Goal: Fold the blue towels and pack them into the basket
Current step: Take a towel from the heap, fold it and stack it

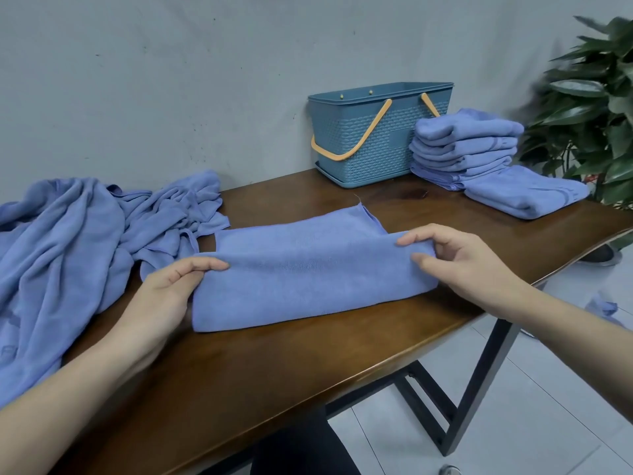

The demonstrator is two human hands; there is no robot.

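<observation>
Now both hands, left hand [171, 286] and right hand [459, 258], pinch the towel's [308, 272] ends.

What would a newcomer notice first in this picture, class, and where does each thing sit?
First, the half-folded blue towel at the middle of the wooden table, its ends pinched by the left hand and the right hand. Next, the heap of unfolded towels at the left. Last, the blue basket with orange handles by the wall, a stack of folded towels beside it.

Matt cloth towel [308, 272], glossy wooden table [274, 365]
</observation>
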